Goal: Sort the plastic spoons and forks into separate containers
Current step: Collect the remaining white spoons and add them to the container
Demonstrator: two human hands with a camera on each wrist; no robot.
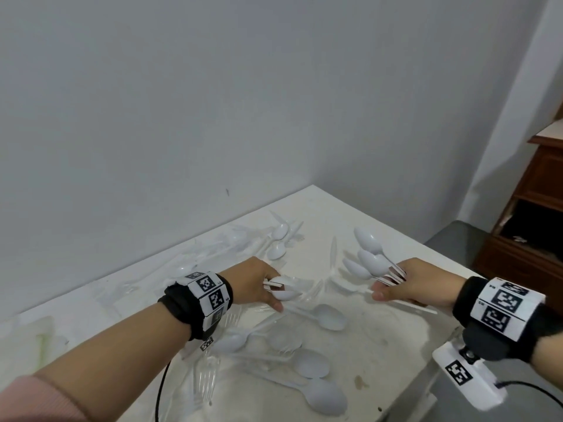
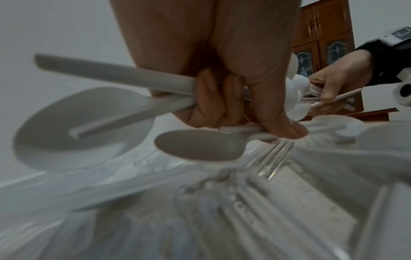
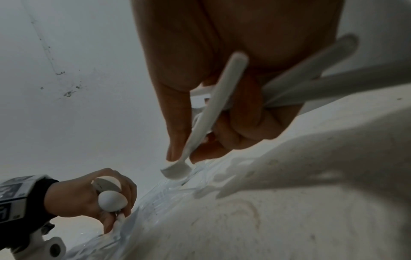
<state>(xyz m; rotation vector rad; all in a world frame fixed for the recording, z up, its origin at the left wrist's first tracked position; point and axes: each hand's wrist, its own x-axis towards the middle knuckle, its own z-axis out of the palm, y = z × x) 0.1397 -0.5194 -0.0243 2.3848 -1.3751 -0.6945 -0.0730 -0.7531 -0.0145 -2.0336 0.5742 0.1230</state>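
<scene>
**Gathering spoons by the fistful**

We work over the stained white tabletop (image 1: 380, 327), where white plastic spoons (image 1: 310, 362) and clear plastic forks (image 1: 205, 379) lie mixed. Our right hand (image 1: 420, 284) clasps a fanned spoon bundle (image 1: 370, 257); our left hand (image 1: 256, 283) grips fewer spoons (image 1: 285, 289). We judge this bunching saves trips. No containers show.

From my head view, the clear forks (image 1: 204, 379) near the lower middle blur into the counter (image 1: 387, 336), so I cannot count them. The wooden cabinet (image 1: 536, 208) is cut off at the right edge. My left hand (image 1: 254, 283) hides the handles of its spoons (image 1: 283, 289). In the left wrist view the lower half is smeared.
</scene>
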